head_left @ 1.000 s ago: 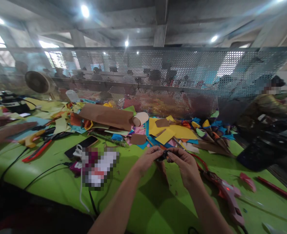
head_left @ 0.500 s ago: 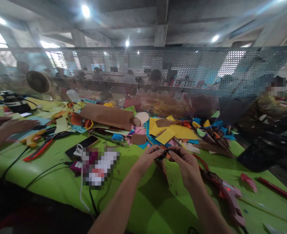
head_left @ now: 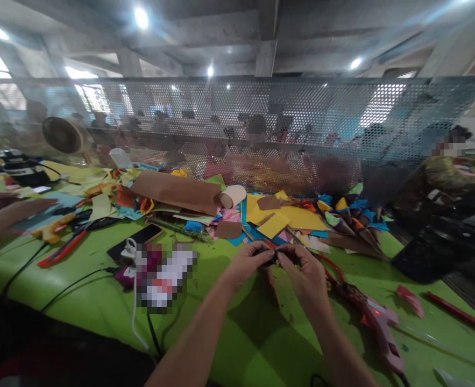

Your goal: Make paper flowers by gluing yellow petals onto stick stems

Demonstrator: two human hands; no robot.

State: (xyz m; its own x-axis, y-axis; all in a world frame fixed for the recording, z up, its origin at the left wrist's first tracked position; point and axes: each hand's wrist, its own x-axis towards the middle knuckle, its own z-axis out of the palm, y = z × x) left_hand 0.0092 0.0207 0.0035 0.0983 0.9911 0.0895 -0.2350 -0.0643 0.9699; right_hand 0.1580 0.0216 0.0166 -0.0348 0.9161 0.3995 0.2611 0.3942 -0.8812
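Just above the green tabletop (head_left: 245, 349), my left hand (head_left: 243, 264) and my right hand (head_left: 305, 271) meet with fingers pinched. Between them is a small dark piece (head_left: 268, 258), mostly covered by the fingers. A brown flap, apparently paper, (head_left: 271, 287) hangs below it; I cannot tell whether the two are joined. To the right of my right hand lies a pink glue gun (head_left: 378, 320) with a lit red light. Beyond my hands are yellow paper (head_left: 275, 226) and brown paper cones with coloured tips (head_left: 344, 212).
A phone (head_left: 135, 242), a purple plug block (head_left: 126, 277) with cables and a red-handled cutter (head_left: 63, 252) lie left. Behind are a brown paper sheet (head_left: 176, 191) and a paper roll (head_left: 233, 196). Another person's hand (head_left: 33, 207) reaches in at left. A perforated metal screen (head_left: 221, 123) stands behind.
My right fingers have shifted slightly on the small dark piece, and an orange bit seen there earlier no longer shows. At left, the other person's hand has moved a little left.
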